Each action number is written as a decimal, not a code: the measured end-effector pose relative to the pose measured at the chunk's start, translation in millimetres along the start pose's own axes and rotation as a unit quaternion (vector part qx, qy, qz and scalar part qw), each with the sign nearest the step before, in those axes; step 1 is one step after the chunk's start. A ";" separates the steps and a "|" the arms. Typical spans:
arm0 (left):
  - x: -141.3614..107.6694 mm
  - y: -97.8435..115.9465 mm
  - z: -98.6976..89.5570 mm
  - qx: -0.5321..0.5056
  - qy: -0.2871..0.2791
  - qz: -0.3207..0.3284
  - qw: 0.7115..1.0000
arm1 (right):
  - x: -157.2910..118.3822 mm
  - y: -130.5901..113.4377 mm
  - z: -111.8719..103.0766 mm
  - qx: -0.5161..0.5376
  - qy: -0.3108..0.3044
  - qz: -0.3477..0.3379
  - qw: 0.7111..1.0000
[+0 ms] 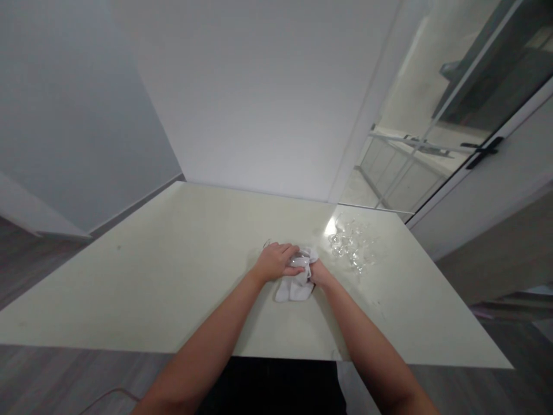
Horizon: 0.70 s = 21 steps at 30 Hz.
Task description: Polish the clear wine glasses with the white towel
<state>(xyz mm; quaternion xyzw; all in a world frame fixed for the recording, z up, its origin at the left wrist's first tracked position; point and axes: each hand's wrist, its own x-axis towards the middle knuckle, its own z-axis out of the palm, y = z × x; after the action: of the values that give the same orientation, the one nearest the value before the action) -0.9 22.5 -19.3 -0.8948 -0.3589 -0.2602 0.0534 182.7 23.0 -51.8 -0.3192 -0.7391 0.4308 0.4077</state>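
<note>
Near the middle of the table, both hands are at a small white cloth (295,289) that looks like a folded sock. My left hand (277,260) has its fingers closed round a clear, shiny plastic piece (299,259) at the cloth's upper end. My right hand (318,273) grips the right edge of the cloth, its fingertips partly hidden by the folds. A thin clear loop (266,243) shows just beyond my left hand; I cannot tell whether it belongs to the held piece.
A loose pile of clear plastic pieces (352,245) lies to the right of my hands on the pale table (142,259). A white panel (259,104) stands along the table's far edge. A glazed door with a black handle (486,152) is at the right.
</note>
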 end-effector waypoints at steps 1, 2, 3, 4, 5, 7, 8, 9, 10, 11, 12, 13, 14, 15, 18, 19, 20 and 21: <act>0.0 0.5 -0.2 -0.005 -0.006 -0.014 1.000 | 1.5 -2.3 -1.8 -0.002 -0.006 -0.012 1.000; 0.1 1.0 -0.4 -0.011 -0.014 -0.027 0.999 | 3.0 -4.9 -3.3 0.000 -0.008 -0.020 1.000; 0.2 1.5 -0.7 -0.018 -0.023 -0.038 0.999 | 4.2 -7.5 -4.3 0.004 -0.007 -0.023 1.000; 0.3 1.9 -1.0 -0.025 -0.032 -0.046 0.998 | 5.0 -9.6 -4.7 0.006 -0.005 -0.021 1.000; 0.3 2.3 -1.3 -0.032 -0.039 -0.053 0.997 | 5.3 -11.1 -4.6 0.008 0.000 -0.015 1.000; 0.2 2.7 -2.0 -0.045 -0.043 -0.064 0.996 | 4.1 -12.0 -3.1 0.005 0.016 0.005 1.000; 0.1 2.8 -2.3 -0.050 -0.039 -0.065 0.996 | 2.7 -11.7 -1.9 0.001 0.029 0.017 0.999; -0.2 2.9 -2.6 -0.054 -0.033 -0.062 0.996 | 1.0 -11.2 -0.6 -0.001 0.045 0.030 0.999; -0.5 2.7 -2.9 -0.057 -0.027 -0.056 0.996 | -0.8 -10.9 0.8 -0.001 0.059 0.043 0.997; -0.8 2.4 -3.2 -0.057 -0.022 -0.047 0.997 | -2.5 -10.8 2.2 0.001 0.069 0.055 0.996; -1.2 1.9 -3.5 -0.056 -0.018 -0.037 0.998 | -3.8 -11.1 3.5 0.003 0.074 0.067 0.995; -1.5 1.3 -3.7 -0.052 -0.016 -0.028 0.998 | -4.6 -11.6 4.5 0.006 0.077 0.077 0.994; -1.8 0.5 -3.9 -0.048 -0.014 -0.022 0.999 | -4.8 -12.4 5.3 0.005 0.074 0.085 0.994; -2.0 -0.3 -4.0 -0.043 -0.015 -0.016 0.999 | -4.4 -13.1 5.7 0.001 0.062 0.088 0.994; -1.9 -1.9 -4.3 -0.036 -0.018 -0.010 0.999 | -0.1 -13.7 4.6 -0.014 0.028 0.076 0.997; -1.7 -1.8 -4.4 -0.037 -0.021 -0.011 0.999 | 1.7 -13.3 3.6 -0.015 0.022 0.068 0.997; -1.3 -1.4 -4.4 -0.039 -0.022 -0.016 0.999 | 3.2 -12.7 2.4 -0.013 0.021 0.057 0.998; -1.0 -0.7 -4.3 -0.043 -0.024 -0.021 0.999 | 4.4 -12.1 1.2 -0.009 0.025 0.045 0.999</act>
<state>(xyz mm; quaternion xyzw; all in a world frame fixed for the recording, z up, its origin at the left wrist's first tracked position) -3.8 21.2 -16.1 -0.8943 -0.3678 -0.2549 0.0010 178.1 21.0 -39.8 -0.3666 -0.7171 0.4341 0.4036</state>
